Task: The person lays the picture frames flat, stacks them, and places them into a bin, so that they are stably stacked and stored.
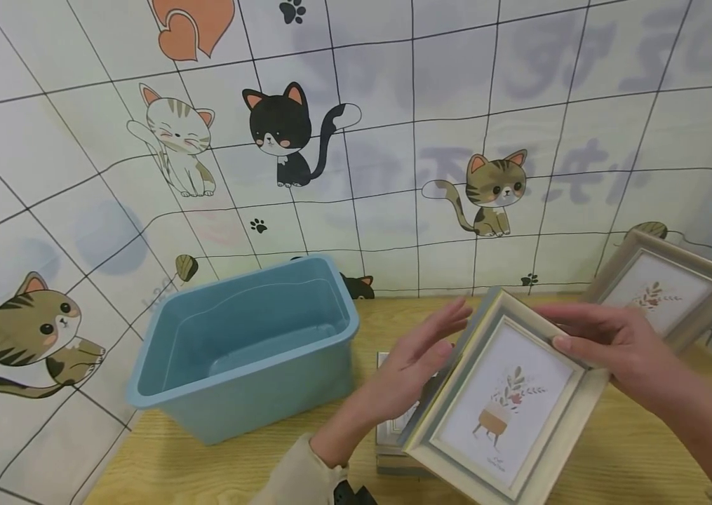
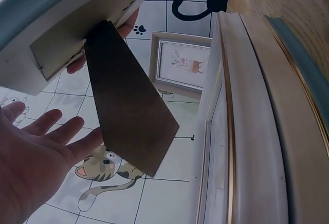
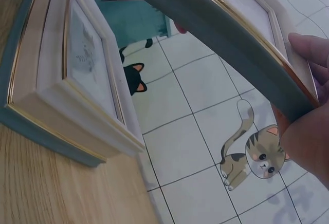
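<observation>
My right hand (image 1: pixel 623 347) grips a cream picture frame (image 1: pixel 583 428) by its upper right edge, thumb on the front. The frame is tilted and shows a print of a plant in a legged pot; its outer side is blue-grey (image 3: pixel 226 44). Beside its left edge is my left hand (image 1: pixel 396 375), fingers extended. In the left wrist view a dark stand leg (image 2: pixel 126 100) hangs out from the frame's back, close to the left fingertips; I cannot tell whether they touch. Below, partly hidden, lies a stack of picture frames (image 3: pixel 51 80) on the table.
A blue plastic bin (image 1: pixel 267 389) stands to the left on the wooden table (image 1: pixel 160 463). At the back right another picture frame (image 1: pixel 677 280) stands upright. Behind everything hangs a white gridded backdrop with cartoon cats (image 1: pixel 280 133).
</observation>
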`<state>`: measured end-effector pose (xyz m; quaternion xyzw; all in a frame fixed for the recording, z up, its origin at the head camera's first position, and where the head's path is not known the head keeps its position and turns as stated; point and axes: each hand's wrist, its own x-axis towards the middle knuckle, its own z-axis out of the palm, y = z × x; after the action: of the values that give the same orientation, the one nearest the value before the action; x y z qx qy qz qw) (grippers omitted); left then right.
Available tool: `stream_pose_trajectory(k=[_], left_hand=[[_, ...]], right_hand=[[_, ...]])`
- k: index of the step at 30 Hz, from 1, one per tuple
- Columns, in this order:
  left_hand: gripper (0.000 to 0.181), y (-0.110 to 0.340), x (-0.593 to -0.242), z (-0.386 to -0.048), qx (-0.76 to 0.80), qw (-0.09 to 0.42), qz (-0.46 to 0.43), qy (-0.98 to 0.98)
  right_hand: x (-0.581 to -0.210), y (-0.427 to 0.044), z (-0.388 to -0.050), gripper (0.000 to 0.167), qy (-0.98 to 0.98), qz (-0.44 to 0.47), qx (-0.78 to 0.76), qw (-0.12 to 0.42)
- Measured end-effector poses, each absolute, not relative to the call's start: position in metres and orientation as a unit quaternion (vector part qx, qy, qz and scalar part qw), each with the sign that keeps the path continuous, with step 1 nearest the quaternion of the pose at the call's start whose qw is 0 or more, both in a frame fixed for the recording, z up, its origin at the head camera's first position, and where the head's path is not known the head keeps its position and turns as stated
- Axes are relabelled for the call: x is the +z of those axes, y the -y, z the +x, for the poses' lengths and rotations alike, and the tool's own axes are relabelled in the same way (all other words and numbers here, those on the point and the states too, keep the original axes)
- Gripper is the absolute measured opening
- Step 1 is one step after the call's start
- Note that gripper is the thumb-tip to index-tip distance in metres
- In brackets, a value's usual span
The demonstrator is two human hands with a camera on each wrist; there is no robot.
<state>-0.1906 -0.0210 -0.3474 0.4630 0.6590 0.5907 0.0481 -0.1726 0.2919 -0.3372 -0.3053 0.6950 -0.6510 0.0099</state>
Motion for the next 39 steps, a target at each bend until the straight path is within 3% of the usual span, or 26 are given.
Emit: stream_pose_trajectory(k=[12,32,39], left_hand=[[0.054,0.025,-0.346,-0.190,0.634,0.145,0.428,-0.628],[0.053,0.034,-0.350,-0.192,0.633,0.172,0.407,-0.636],[0.052,0.040,-0.353,-0.195,0.631,0.195,0.404,-0.633]], right_hand=[[-0.340,-0.271,-0.176,0.051,-0.705,-0.299,-0.643,-0.007],[-0.347,-0.266,-0.175,0.047,-0.732,-0.262,-0.627,-0.046],[-0.348,-0.269,-0.175,0.047,-0.700,-0.249,-0.669,-0.019]])
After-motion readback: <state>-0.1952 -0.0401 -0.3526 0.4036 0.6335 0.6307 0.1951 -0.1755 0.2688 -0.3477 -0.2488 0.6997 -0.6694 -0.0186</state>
